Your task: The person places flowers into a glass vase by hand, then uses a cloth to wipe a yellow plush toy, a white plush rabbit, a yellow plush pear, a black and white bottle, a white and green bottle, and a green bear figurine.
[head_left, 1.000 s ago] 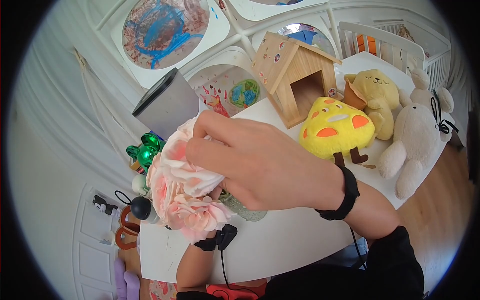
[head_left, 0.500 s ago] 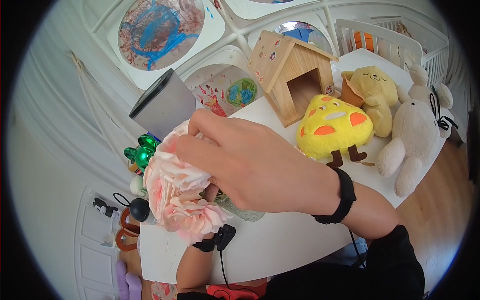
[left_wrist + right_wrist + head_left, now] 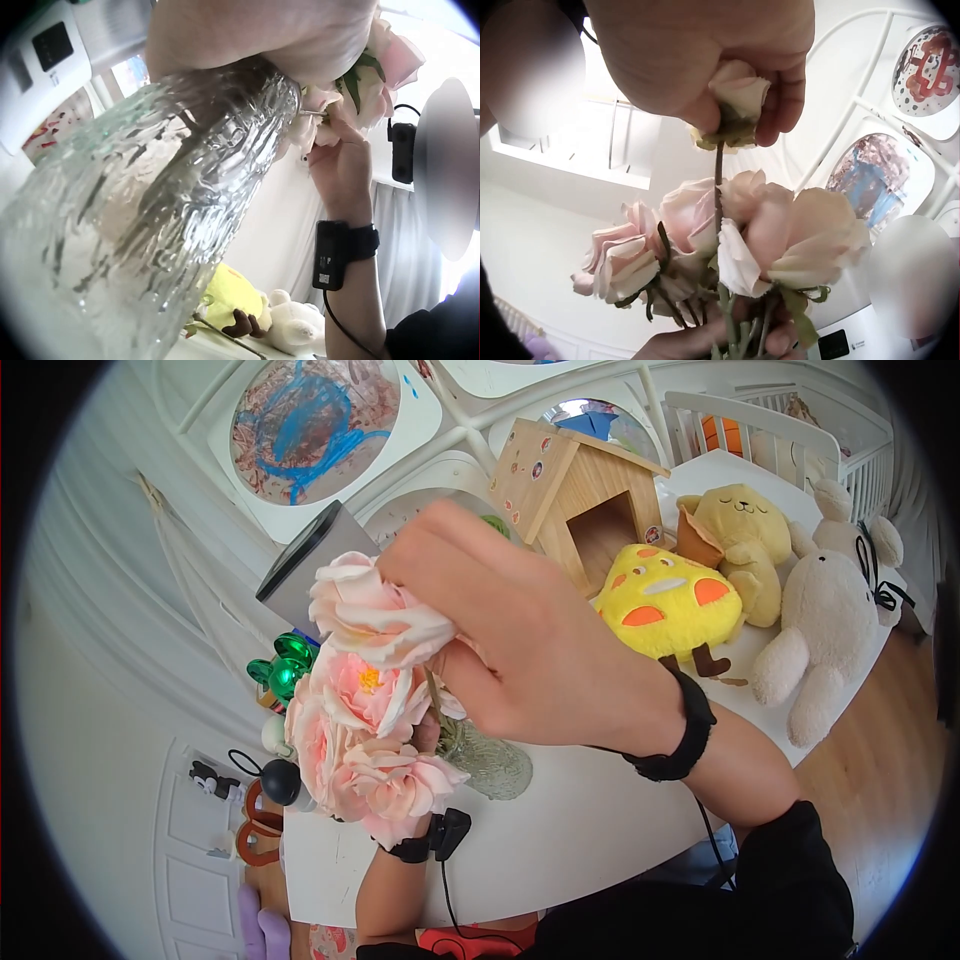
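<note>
My right hand (image 3: 530, 630) pinches one pink artificial rose (image 3: 380, 615) by its bloom, raised over the others. In the right wrist view, thumb and fingers wrap the bloom's base, and its stem (image 3: 719, 172) runs down among the other stems. Below is a bunch of pale pink roses (image 3: 375, 775). My left hand (image 3: 255, 37) grips a textured clear glass vase (image 3: 150, 210) round its neck, close under the bunch. Blooms hide most of that hand in the head view; the vase (image 3: 495, 770) leans, its base toward the right.
A yellow cheese-shaped plush (image 3: 670, 605), a tan plush (image 3: 740, 550) and a white plush (image 3: 825, 630) sit at the table's right. Behind stands a wooden house (image 3: 570, 500). A grey box (image 3: 320, 560), green shiny figure (image 3: 290, 665) and black-topped bottle (image 3: 280, 780) are at left.
My right hand has risen with one rose, lifting its bloom above the bunch and uncovering a yellow-centred bloom. More of the vase shows. The left hand has stayed about where it was.
</note>
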Tool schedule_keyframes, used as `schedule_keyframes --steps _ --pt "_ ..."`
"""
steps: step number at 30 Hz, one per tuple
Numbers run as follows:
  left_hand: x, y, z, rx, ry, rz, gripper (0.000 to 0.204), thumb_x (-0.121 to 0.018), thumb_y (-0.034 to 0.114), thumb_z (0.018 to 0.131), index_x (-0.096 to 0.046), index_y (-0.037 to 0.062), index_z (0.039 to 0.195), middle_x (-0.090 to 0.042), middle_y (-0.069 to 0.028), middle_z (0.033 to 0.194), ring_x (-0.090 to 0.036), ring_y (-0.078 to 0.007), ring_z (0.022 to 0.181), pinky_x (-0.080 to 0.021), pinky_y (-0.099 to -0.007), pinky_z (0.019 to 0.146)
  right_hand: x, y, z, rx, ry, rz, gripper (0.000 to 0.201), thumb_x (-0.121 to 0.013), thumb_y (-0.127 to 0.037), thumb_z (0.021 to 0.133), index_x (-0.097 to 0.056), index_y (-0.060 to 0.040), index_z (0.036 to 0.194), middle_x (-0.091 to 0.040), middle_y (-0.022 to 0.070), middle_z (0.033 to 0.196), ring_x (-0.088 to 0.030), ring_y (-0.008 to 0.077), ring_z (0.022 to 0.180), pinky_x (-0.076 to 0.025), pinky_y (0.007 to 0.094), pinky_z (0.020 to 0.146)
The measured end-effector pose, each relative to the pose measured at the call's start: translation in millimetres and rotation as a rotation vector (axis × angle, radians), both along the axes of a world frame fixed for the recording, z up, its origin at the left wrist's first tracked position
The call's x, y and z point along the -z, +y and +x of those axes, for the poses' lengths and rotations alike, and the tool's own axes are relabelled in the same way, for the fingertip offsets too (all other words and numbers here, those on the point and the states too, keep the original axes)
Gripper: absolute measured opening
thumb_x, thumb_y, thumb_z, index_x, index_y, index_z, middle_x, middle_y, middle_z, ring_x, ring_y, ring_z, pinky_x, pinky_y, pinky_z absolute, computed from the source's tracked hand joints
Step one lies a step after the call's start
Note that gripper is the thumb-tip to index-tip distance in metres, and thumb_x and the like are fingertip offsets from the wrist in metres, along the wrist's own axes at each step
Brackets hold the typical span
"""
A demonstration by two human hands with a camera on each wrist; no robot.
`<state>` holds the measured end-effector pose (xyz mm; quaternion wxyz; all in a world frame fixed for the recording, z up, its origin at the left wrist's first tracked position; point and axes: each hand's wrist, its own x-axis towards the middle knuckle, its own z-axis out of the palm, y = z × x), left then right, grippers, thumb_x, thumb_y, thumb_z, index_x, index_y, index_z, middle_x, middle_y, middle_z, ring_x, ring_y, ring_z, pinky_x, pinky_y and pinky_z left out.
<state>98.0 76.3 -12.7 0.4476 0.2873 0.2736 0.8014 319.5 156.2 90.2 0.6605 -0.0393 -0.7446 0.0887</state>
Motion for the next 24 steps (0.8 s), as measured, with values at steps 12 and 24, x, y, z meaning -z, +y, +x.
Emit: schedule_keyframes --steps 12,24 --pt "-3.9 -0.1 -0.3 -0.006 0.241 0.002 0.054 -0.077 0.032 0.086 -0.059 0.0120 0.134 -0.067 -0.0088 0.124 -0.063 -0.0249 0.117 -0.055 -0.0363 0.095 -4.8 -4.5 3.3 -0.064 0.098 -0.009 0.041 -0.055 0.010 0.066 -0.056 0.0019 0.107 -0.049 0.0156 0.093 -0.053 0.0359 0.082 -0.045 0.0359 0.067" --pt "-3.4 -7.5 -2.6 -0.006 0.486 0.008 0.054 -0.077 0.031 0.086 -0.059 0.0120 0.133 -0.067 -0.0088 0.124 -0.063 -0.0250 0.117 -0.055 -0.0362 0.095 14.1 -13.2 -23.8 -0.066 -0.154 0.157 0.038 -0.067 -0.003 0.077 -0.059 -0.0067 0.115 -0.053 0.0110 0.098 -0.059 0.0305 0.078 -0.048 0.0401 0.066"
